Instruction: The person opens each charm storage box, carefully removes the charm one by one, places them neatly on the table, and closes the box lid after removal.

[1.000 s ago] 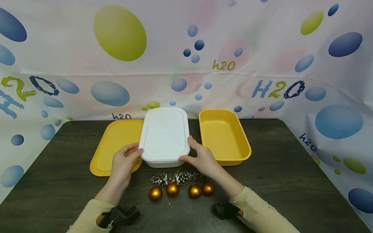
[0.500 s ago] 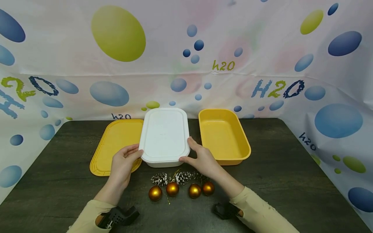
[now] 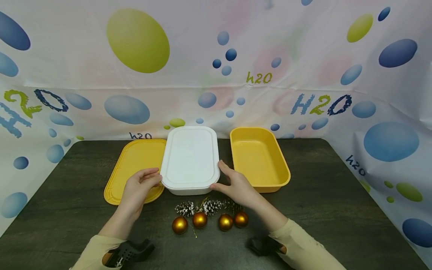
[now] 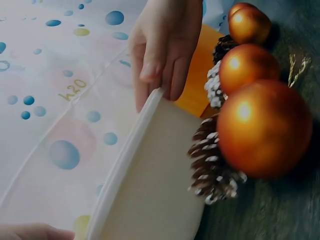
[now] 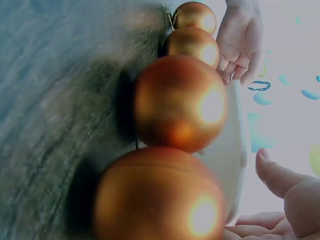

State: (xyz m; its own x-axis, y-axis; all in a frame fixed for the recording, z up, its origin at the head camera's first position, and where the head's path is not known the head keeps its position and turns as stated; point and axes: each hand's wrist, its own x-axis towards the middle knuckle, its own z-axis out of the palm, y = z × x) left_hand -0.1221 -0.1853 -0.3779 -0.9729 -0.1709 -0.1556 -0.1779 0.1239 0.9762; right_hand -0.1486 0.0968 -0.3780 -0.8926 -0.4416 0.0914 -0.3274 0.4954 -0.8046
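A white lid (image 3: 190,155) sits on a white plastic container (image 3: 190,191) at the table's middle. At its left front edge is my left hand (image 3: 136,191), fingertips right at the lid's rim. My right hand (image 3: 237,187) is by the right front corner, thumb near the front edge and fingers along the side. In the right wrist view, that hand's thumb (image 5: 280,175) stands apart from its fingers, which are straight. The left wrist view shows the lid's rim (image 4: 125,155) lying along the container wall (image 4: 155,175). Neither hand curls round anything.
A yellow lid (image 3: 143,153) lies flat to the left, partly behind my left hand. To the right stands an open yellow container (image 3: 260,161). Several orange-gold baubles (image 3: 180,225) and snow-tipped pine cones (image 3: 185,208) lie in front. A printed backdrop (image 3: 202,45) hangs behind the table.
My left hand has drawn slightly left, its thumb sliding off the lid's top to the rim. The right hand has shifted a little to the right. The white container has stayed put.
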